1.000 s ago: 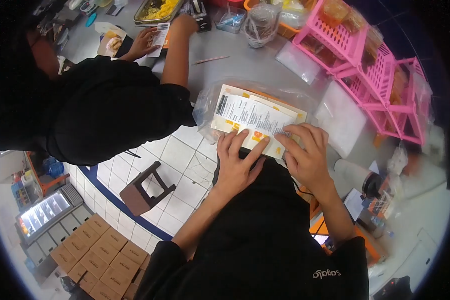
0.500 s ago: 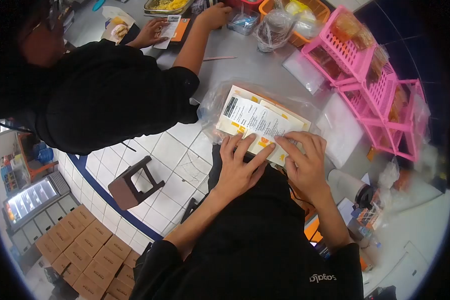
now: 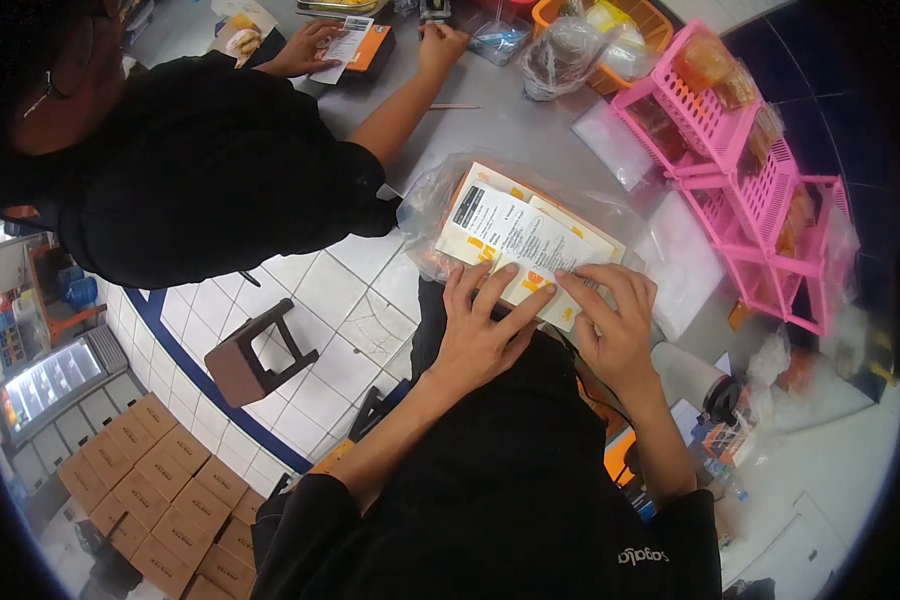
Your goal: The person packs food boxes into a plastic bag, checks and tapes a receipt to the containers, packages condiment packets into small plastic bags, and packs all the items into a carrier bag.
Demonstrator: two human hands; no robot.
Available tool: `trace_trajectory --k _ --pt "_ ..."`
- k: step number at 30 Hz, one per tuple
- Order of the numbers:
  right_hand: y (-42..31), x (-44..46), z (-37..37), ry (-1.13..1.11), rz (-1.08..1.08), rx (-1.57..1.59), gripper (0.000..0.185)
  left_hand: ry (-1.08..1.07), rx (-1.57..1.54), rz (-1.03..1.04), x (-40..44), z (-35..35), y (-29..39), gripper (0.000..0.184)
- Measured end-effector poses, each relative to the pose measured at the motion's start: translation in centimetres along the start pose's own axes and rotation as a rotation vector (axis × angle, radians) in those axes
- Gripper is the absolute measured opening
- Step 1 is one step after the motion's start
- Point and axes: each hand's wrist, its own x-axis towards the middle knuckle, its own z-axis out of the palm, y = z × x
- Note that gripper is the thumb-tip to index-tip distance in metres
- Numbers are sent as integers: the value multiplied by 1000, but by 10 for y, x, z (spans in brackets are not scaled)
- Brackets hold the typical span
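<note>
A cream-coloured box with orange print (image 3: pixel 452 240) lies on a clear plastic bag (image 3: pixel 420 205) at the near edge of the metal table. On its top lies a printed receipt (image 3: pixel 515 235). My left hand (image 3: pixel 480 325) rests its spread fingertips on the box's near side, below the receipt, thumb pointing right. My right hand (image 3: pixel 615 320) has its forefinger stretched onto the receipt's lower right end. Its thumb is bent near the box's front edge. Neither hand is wrapped round anything.
To the left a co-worker in black (image 3: pixel 220 170) handles a receipt (image 3: pixel 345 45) on an orange box (image 3: pixel 370 50). Pink stacked baskets (image 3: pixel 740 190) with packets stand on the right. An orange basket (image 3: pixel 650 30) is behind. A brown stool (image 3: pixel 260 355) and cartons (image 3: pixel 160 490) are on the floor side.
The view has shifted slightly. My hands keep almost the same place on the box and receipt. The co-worker's right hand has moved a little, down towards a small dark object.
</note>
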Motion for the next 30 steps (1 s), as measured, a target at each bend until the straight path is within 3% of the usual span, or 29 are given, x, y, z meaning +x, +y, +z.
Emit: trace_trajectory --k 30 --pt "-1 3 -3 20 13 14 53 3 40 23 0 3 -3 71"
